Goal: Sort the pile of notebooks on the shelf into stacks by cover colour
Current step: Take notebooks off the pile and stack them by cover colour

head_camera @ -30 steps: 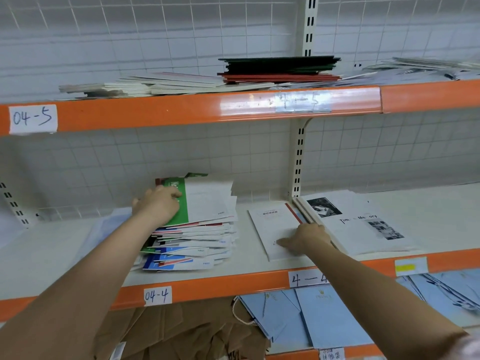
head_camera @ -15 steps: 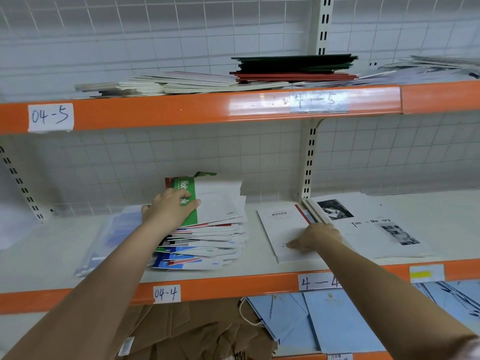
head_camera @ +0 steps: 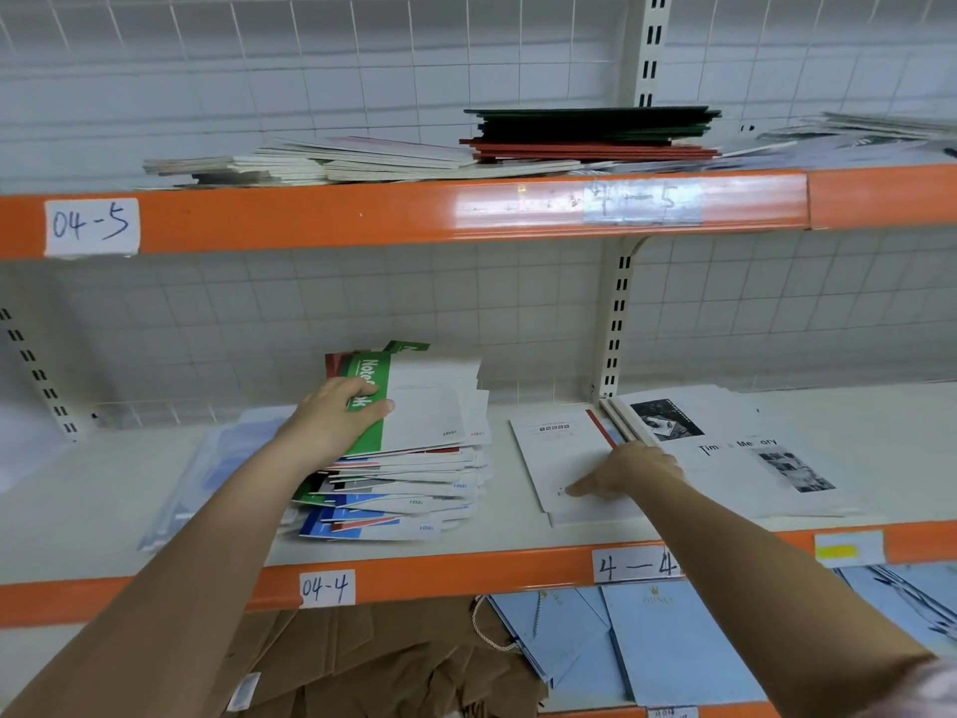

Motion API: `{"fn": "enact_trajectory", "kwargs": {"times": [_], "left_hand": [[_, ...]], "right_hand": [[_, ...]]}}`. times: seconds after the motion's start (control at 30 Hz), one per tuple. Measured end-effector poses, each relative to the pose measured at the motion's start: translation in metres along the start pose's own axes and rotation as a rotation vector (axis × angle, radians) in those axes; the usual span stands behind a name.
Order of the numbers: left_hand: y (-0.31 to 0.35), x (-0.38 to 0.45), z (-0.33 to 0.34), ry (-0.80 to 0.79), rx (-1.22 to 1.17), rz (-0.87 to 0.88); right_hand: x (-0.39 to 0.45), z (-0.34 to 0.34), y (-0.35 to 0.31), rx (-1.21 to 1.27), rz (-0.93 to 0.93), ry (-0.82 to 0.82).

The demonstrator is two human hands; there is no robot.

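Observation:
A messy pile of notebooks point(head_camera: 404, 484) with green, red, blue and black spines lies on the middle shelf point(head_camera: 518, 541) marked 04-4. My left hand point(head_camera: 336, 422) grips the spine side of the top green notebook point(head_camera: 430, 406), thumb on its cover. Right of the pile, a white notebook with a red spine point(head_camera: 559, 448) lies flat on its own. My right hand point(head_camera: 632, 471) rests on it, fingers curled and the fingertip pressing on the cover.
Large white booklets with black photos point(head_camera: 745, 453) lie right of my right hand. Clear plastic sleeves point(head_camera: 207, 474) sit left of the pile. The upper shelf holds green and red folders point(head_camera: 590, 132). Below are brown paper bags point(head_camera: 383, 660) and light blue bags point(head_camera: 673, 645).
My left hand has slid its thumb further over the green cover. The camera has shifted slightly. My right hand stays on the white notebook.

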State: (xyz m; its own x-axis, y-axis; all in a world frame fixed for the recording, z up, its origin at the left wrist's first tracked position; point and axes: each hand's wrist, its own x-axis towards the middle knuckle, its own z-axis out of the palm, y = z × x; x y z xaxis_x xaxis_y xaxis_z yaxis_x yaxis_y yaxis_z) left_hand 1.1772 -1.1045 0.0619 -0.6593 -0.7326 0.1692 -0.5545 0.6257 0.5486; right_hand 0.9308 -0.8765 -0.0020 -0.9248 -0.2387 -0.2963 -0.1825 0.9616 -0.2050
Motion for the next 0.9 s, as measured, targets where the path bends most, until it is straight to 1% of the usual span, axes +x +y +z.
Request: {"fn": "enact_trajectory", "kwargs": {"times": [0.1, 0.17, 0.27, 0.3, 0.4, 0.43, 0.5, 0.53, 0.6, 0.63, 0.67, 0.7, 0.73, 0.77, 0.83, 0.9], "left_hand": [[-0.004, 0.003, 0.001, -0.01, -0.024, -0.007], [-0.005, 0.004, 0.002, -0.015, -0.024, -0.013], [-0.006, 0.005, 0.003, -0.012, -0.019, -0.019], [-0.006, 0.005, 0.003, -0.012, -0.015, -0.021], [-0.005, 0.004, 0.002, -0.01, 0.019, -0.023], [-0.004, 0.003, 0.002, -0.011, 0.035, -0.026], [0.002, 0.0, -0.001, -0.022, 0.086, -0.039], [0.006, -0.002, -0.003, -0.027, 0.15, -0.049], [0.021, -0.003, -0.009, -0.003, 0.362, -0.045], [0.03, -0.003, -0.011, 0.041, 0.447, -0.021], [0.041, -0.003, -0.009, 0.099, 0.465, 0.014], [0.054, -0.004, -0.005, 0.148, 0.398, 0.045], [0.069, -0.006, 0.003, 0.163, 0.241, 0.055], [0.083, -0.008, 0.013, 0.129, 0.033, 0.048], [0.113, -0.013, 0.036, -0.054, -0.345, 0.024], [0.137, -0.015, 0.057, -0.199, -0.598, -0.036]], "right_hand": [[0.006, 0.0, 0.001, 0.066, 0.032, 0.0], [0.011, -0.003, 0.002, 0.114, 0.044, -0.028], [0.015, -0.003, 0.001, 0.193, -0.043, -0.139], [0.014, -0.001, 0.001, 0.207, -0.085, -0.126], [0.011, 0.002, 0.005, 0.088, -0.209, 0.032], [0.01, 0.003, 0.008, 0.088, -0.246, 0.079], [0.011, 0.004, 0.009, 0.18, -0.329, 0.163], [0.01, 0.003, 0.009, 0.236, -0.369, 0.218], [0.004, -0.003, 0.003, 0.308, -0.444, 0.341], [-0.002, -0.007, -0.002, 0.325, -0.475, 0.396], [-0.009, -0.011, -0.008, 0.325, -0.504, 0.451], [-0.016, -0.015, -0.015, 0.309, -0.533, 0.508], [-0.024, -0.018, -0.021, 0.288, -0.563, 0.568], [-0.033, -0.021, -0.026, 0.27, -0.589, 0.626], [-0.051, -0.024, -0.036, 0.243, -0.639, 0.713], [-0.067, -0.024, -0.042, 0.239, -0.681, 0.773]]}}
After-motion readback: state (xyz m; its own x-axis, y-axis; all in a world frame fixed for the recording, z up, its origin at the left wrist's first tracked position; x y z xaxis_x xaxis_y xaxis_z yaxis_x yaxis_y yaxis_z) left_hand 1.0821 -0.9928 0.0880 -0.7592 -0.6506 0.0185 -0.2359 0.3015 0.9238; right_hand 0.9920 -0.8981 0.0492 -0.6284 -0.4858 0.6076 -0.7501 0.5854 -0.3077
